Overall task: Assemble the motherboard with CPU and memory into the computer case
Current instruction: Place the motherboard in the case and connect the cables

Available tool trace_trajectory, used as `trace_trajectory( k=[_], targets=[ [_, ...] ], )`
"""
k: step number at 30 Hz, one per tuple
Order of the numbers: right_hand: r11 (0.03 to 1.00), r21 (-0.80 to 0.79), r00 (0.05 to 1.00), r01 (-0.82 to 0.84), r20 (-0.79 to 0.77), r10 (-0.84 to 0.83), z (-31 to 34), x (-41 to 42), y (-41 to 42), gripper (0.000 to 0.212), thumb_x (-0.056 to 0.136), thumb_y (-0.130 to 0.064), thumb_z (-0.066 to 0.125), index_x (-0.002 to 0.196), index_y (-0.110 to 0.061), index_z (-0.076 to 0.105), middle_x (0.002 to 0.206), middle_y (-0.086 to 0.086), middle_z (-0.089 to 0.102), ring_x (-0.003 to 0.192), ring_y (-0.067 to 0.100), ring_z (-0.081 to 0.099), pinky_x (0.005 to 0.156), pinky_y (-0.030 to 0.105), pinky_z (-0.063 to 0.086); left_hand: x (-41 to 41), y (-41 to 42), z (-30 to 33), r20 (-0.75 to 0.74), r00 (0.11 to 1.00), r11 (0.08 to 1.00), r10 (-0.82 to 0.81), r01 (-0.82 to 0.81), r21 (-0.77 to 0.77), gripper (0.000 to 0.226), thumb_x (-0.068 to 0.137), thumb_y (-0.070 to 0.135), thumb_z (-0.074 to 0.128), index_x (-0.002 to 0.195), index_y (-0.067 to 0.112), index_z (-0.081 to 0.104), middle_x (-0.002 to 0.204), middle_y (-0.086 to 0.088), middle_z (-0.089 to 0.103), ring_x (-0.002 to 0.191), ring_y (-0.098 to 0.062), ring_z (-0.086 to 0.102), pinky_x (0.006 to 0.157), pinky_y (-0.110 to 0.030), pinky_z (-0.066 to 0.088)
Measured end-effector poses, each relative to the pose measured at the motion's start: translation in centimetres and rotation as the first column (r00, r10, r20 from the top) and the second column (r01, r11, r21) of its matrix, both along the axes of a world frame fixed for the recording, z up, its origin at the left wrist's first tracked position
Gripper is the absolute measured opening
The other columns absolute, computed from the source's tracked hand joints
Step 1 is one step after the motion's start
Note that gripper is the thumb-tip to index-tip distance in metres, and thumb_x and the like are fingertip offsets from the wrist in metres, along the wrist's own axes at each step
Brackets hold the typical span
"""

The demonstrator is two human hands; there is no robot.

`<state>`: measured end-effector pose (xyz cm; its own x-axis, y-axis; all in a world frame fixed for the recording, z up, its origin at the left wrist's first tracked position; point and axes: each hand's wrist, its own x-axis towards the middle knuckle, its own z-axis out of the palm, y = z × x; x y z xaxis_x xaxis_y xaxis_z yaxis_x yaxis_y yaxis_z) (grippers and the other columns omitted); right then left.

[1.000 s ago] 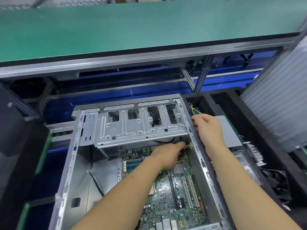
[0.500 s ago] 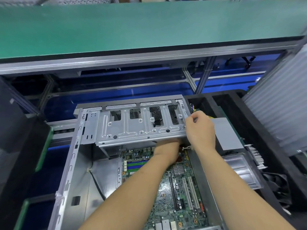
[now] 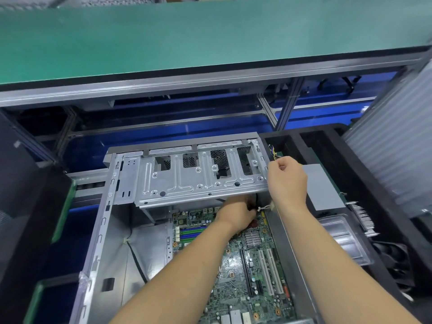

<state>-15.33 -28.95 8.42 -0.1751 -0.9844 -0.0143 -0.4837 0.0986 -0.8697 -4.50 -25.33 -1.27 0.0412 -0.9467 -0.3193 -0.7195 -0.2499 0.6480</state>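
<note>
Motherboard [image 3: 247, 272], green, inside metal case [image 3: 102, 230]

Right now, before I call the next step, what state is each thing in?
Computer case: side open.
Motherboard: lying inside the case.
Drive cage: in place over the board's far end.
Left hand: curled, reaching under the cage; what it holds is hidden.
Right hand: pinching a wire bundle at the case's right wall.

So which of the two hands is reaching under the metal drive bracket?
The left hand: it is tucked beneath the drive bracket over the motherboard. The right hand sits at the bracket's right end.
</note>
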Motion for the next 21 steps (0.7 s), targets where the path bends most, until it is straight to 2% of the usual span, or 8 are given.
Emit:
trace_trajectory(
  k=[4,11,15,17,21],
  targets=[
    [1.0,-0.002,1.0,0.0,0.006,0.0,0.1,-0.1,0.1,0.018,0.091,-0.021,0.05,0.074,-0.019,0.054,0.069,-0.005,0.056,0.064,0.014,0.049,0.054,0.03,0.034,-0.6,-0.3,0.1,0.048,0.998,1.0,-0.03,0.03,0.001,0.03,0.092,0.026,0.059,0.115,0.01,0.069,0.108,-0.011,0.071,0.098,-0.029,0.065,0.086,-0.038,0.056],
    [1.0,-0.014,1.0,-0.012,-0.01,0.012,0.1,0.0,0.1,0.017,0.092,-0.021,0.05,0.078,-0.017,0.058,0.073,-0.002,0.06,0.068,0.018,0.054,0.057,0.032,0.039,-1.4,-1.0,0.6,0.178,0.981,0.995,-0.073,0.085,-0.061,0.024,0.085,0.011,0.057,0.107,0.013,0.067,0.103,-0.012,0.07,0.093,-0.034,0.065,0.074,-0.032,0.051],
    [1.0,-0.018,1.0,-0.007,-0.011,0.007,0.0,0.0,0.0,0.017,0.092,-0.022,0.05,0.077,-0.018,0.057,0.072,-0.002,0.06,0.068,0.017,0.055,0.058,0.032,0.042,-1.6,-1.3,0.4,0.175,0.978,0.99,-0.112,0.125,-0.062,0.028,0.089,0.009,0.056,0.115,0.012,0.065,0.112,-0.013,0.069,0.099,-0.035,0.065,0.086,-0.041,0.055],
    [1.0,-0.016,1.0,-0.005,-0.011,0.005,0.0,0.1,0.0,0.018,0.092,-0.023,0.05,0.075,-0.019,0.056,0.071,-0.003,0.059,0.067,0.017,0.054,0.058,0.033,0.042,-1.7,-1.5,0.4,0.166,0.978,0.988,-0.127,0.139,-0.063,0.025,0.092,0.013,0.056,0.116,0.012,0.065,0.114,-0.012,0.069,0.1,-0.034,0.065,0.086,-0.042,0.055],
    [1.0,-0.012,1.0,-0.007,-0.01,0.007,-0.1,0.1,0.0,0.019,0.092,-0.023,0.05,0.073,-0.02,0.054,0.069,-0.004,0.057,0.066,0.016,0.053,0.057,0.032,0.039,-1.6,-1.5,0.0,0.101,0.993,0.997,-0.058,0.062,-0.036,0.027,0.091,0.01,0.057,0.117,0.013,0.065,0.114,-0.011,0.07,0.102,-0.032,0.065,0.088,-0.041,0.055]
  ],
)
